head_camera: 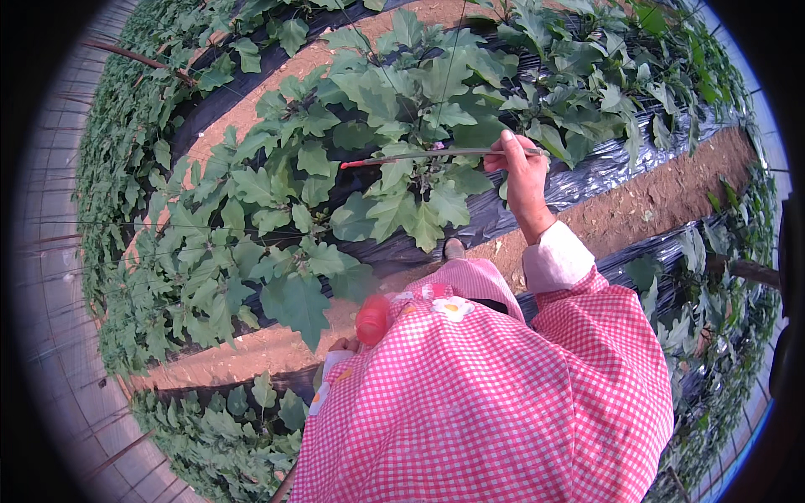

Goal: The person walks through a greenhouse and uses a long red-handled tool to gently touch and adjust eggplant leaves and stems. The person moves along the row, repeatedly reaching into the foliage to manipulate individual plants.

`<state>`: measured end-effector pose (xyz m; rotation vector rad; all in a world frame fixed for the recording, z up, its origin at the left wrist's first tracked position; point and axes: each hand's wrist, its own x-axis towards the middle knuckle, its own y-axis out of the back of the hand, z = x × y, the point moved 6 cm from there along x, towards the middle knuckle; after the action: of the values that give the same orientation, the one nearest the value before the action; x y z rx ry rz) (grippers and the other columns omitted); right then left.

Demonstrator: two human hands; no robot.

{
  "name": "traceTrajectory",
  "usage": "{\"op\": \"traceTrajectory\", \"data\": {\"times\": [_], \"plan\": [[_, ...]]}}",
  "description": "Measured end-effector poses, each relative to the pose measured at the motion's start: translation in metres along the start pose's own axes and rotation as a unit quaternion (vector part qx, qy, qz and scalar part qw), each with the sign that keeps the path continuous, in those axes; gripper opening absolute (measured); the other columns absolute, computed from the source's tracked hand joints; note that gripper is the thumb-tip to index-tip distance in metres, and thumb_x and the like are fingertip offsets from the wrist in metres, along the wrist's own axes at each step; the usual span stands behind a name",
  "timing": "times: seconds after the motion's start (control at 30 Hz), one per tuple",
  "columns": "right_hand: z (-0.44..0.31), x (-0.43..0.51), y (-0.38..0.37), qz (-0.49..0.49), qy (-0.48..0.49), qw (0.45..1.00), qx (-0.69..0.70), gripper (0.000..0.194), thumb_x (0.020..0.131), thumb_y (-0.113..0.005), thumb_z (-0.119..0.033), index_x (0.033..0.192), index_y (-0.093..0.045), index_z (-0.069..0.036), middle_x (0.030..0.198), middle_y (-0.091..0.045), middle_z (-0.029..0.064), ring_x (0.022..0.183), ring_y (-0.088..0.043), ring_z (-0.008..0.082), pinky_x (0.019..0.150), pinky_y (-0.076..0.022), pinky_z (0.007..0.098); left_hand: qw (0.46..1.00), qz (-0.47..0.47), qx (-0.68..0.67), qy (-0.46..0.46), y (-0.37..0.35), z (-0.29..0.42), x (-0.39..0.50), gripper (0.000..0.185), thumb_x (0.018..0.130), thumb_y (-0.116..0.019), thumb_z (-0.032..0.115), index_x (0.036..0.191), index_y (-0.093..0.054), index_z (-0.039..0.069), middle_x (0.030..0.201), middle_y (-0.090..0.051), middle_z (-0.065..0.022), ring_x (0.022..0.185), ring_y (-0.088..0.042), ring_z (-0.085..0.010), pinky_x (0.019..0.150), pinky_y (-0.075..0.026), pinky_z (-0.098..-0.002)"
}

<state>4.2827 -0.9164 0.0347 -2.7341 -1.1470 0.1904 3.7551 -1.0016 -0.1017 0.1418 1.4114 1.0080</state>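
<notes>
Between the thumb and fingers of my right hand [519,166] is a thin brush-like stick [434,153] with a red tip, which points left over an eggplant plant [393,210]. A small purple flower [438,146] shows among the leaves close under the stick. Low at my waist, my left hand [344,344] is mostly hidden by the checked apron sleeve. Just beside it stands a translucent red container [372,319], with its lower part at my clothing. What the left hand grips, if anything, is not visible.
Rows of leafy plants grow through black plastic mulch [585,179], with bare soil paths [660,188] between them. Thin strings run down into the foliage. My shoe [453,249] is at the near edge of the mulch. A wooden pole [751,271] shows at the right.
</notes>
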Motion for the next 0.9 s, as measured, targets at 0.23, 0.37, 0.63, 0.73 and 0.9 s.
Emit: {"op": "traceTrajectory", "data": {"times": [0.23,0.37,0.63,0.73,0.9], "plan": [[-0.171,-0.06,0.158,0.178,0.12,0.971,-0.106,0.035,0.086,-0.052,-0.03,0.063,-0.053,-0.004,0.048,-0.052,0.0058,0.039,-0.048,0.0102,0.038,-0.0343,0.0196,0.991,0.05,-0.009,-0.123,0.004,0.058,0.006,0.04,0.078,-0.057,0.039,0.066,-0.054,0.001,0.057,-0.05,-0.0138,0.053,-0.045,-0.0214,0.054,-0.037,-0.0399],[-0.226,-0.106,0.216,0.254,0.133,0.927,-0.24,0.034,0.085,-0.053,-0.03,0.066,-0.056,-0.002,0.051,-0.054,0.0047,0.038,-0.046,0.0088,0.037,-0.0335,0.019,0.992,-0.013,-0.022,-0.12,-0.021,0.083,0.001,0.04,0.078,-0.055,0.037,0.065,-0.052,-0.001,0.059,-0.048,-0.0167,0.053,-0.043,-0.023,0.054,-0.035,-0.0413],[-0.12,-0.084,0.309,0.221,-0.065,0.93,-0.285,0.024,0.079,-0.058,-0.018,0.089,-0.062,0.003,0.072,-0.061,0.0087,0.058,-0.058,0.0125,0.053,-0.0481,0.0221,0.983,-0.013,0.073,-0.165,-0.069,0.101,0.012,0.033,0.08,-0.059,0.033,0.068,-0.058,0.002,0.058,-0.056,-0.0067,0.053,-0.047,-0.0128,0.052,-0.039,-0.0336],[-0.07,-0.048,0.341,0.228,-0.041,0.932,-0.278,0.023,0.078,-0.056,-0.016,0.09,-0.062,0.003,0.07,-0.061,0.0087,0.06,-0.058,0.0126,0.056,-0.0475,0.0233,0.99,-0.021,0.01,-0.142,-0.08,0.095,0.039,0.033,0.08,-0.06,0.033,0.069,-0.058,0.002,0.062,-0.058,-0.0048,0.054,-0.047,-0.0116,0.052,-0.039,-0.0337],[-0.003,0.023,0.379,0.163,0.021,0.957,-0.238,0.025,0.078,-0.054,-0.018,0.091,-0.063,0.001,0.072,-0.063,0.011,0.067,-0.06,0.015,0.065,-0.0468,0.027,0.995,0.037,0.017,-0.089,-0.105,0.155,0.01,0.026,0.078,-0.063,0.026,0.065,-0.055,0.004,0.06,-0.055,-0.0027,0.051,-0.044,-0.0103,0.052,-0.038,-0.0322]]}}
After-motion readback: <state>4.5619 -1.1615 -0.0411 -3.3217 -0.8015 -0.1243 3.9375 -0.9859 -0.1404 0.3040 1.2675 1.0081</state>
